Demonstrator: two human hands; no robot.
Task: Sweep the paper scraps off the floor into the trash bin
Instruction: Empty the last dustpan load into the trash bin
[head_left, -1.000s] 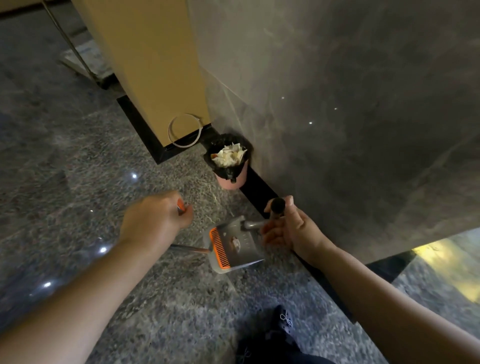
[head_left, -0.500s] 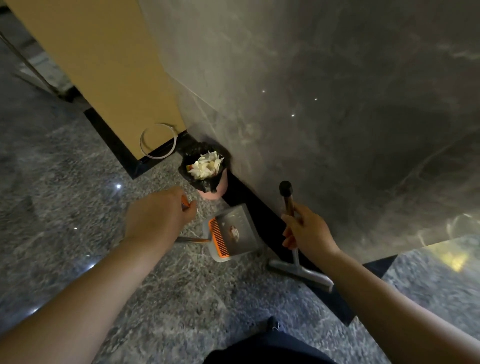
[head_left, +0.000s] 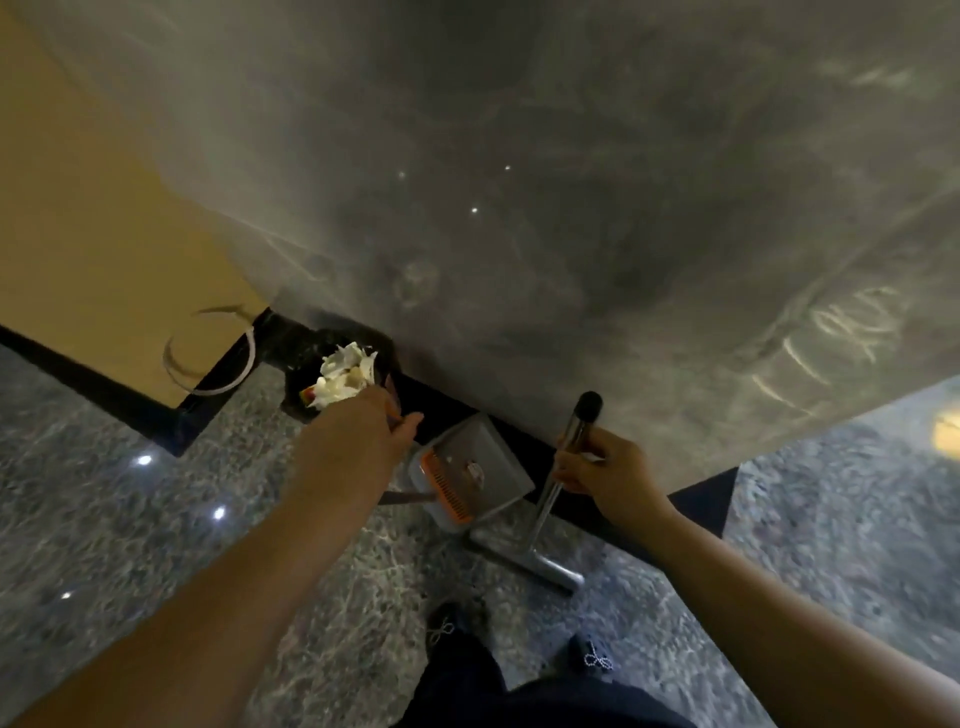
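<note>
Gripping the broom handle (head_left: 563, 467) in my right hand (head_left: 608, 470) and clenching the dustpan (head_left: 467, 467) handle in my left hand (head_left: 358, 441), I see paper scraps (head_left: 343, 376) filling the trash bin (head_left: 296, 395) by the wall (head_left: 571, 208).

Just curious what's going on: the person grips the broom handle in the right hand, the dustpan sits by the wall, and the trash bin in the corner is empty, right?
Not quite. The head view shows the trash bin already holds white paper scraps. The rest stands: the right hand grips the broom handle, and the dustpan sits by the wall.
</note>
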